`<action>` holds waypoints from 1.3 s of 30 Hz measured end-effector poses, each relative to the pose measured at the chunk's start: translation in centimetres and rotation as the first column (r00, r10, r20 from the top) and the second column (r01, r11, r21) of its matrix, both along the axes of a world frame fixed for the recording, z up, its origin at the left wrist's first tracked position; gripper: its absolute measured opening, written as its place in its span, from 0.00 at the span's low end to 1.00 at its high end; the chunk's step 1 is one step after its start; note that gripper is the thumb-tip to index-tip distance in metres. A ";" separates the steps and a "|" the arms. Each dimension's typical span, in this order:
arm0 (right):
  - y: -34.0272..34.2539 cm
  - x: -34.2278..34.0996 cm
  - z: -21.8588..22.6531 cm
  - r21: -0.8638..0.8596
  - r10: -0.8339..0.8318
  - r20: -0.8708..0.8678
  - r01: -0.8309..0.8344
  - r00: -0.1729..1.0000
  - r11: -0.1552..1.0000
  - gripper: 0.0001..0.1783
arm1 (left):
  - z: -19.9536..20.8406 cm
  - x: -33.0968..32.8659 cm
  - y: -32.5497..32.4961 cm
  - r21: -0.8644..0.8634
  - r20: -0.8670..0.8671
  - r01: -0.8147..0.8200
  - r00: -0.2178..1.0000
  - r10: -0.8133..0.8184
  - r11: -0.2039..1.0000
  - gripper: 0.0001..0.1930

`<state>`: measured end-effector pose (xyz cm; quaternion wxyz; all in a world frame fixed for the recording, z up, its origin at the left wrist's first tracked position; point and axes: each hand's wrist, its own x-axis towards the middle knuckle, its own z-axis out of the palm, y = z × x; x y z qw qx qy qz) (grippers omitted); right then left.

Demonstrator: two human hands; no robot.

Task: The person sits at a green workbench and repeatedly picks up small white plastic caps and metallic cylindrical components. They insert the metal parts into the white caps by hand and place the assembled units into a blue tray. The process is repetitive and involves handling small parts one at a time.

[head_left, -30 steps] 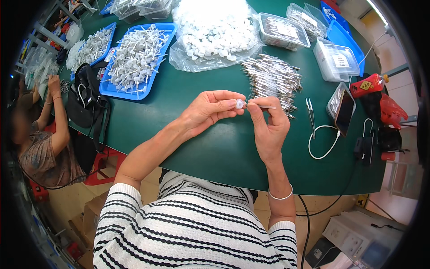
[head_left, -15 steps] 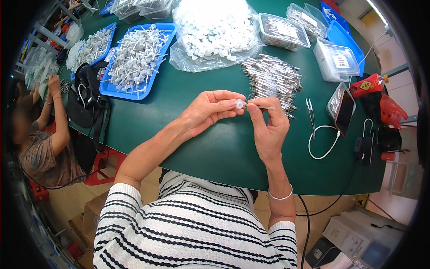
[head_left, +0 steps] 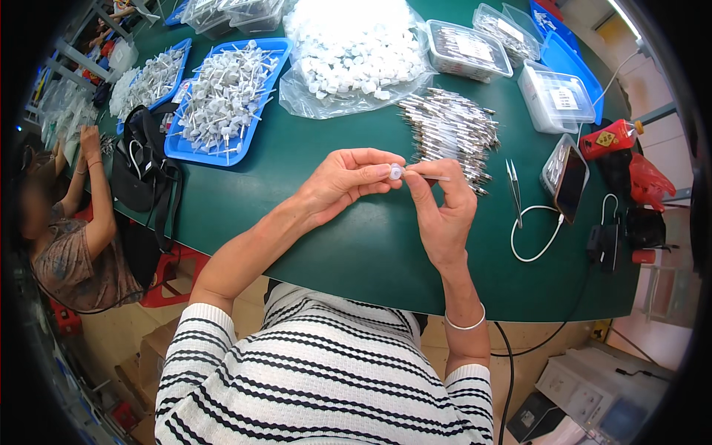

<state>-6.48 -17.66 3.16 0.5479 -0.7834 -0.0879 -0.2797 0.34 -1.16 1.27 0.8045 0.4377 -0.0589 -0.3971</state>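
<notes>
Barely any change since a second ago | left hand fingers pinch small white cap mid-table | right hand fingers hold thin pin at cap, probably touching | I read joining underway

The picture is bright and even, and the light seems to come from above, maybe from the long lamp in the top right corner, with only soft shadows under the hands on the green table. The middle is sharp, but the table's edge bends into a curve and a black ring closes in all around the picture. The clear bag of white parts shines with glare, and the person's face at the left is blurred.
</notes>
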 end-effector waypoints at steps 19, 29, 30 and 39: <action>-0.5 0.1 0.5 -0.119 -0.018 -0.018 0.016 1.000 0.993 0.03 | 0.0 -0.1 -0.1 0.038 0.076 -0.001 0.997 -0.002 0.999 0.14; -0.4 0.1 0.3 -0.101 -0.005 -0.005 0.004 1.000 0.995 0.03 | -0.2 0.0 0.0 0.013 0.015 0.004 1.000 -0.005 1.000 0.13; -0.4 0.1 0.3 -0.098 -0.006 -0.008 0.005 1.000 0.995 0.04 | -0.1 0.0 0.0 0.010 0.006 0.005 1.000 -0.005 1.000 0.13; -0.4 0.0 0.4 -0.052 -0.005 -0.039 0.003 0.999 0.999 0.04 | -0.3 -0.1 -0.1 -0.012 -0.062 0.024 0.998 -0.024 1.000 0.13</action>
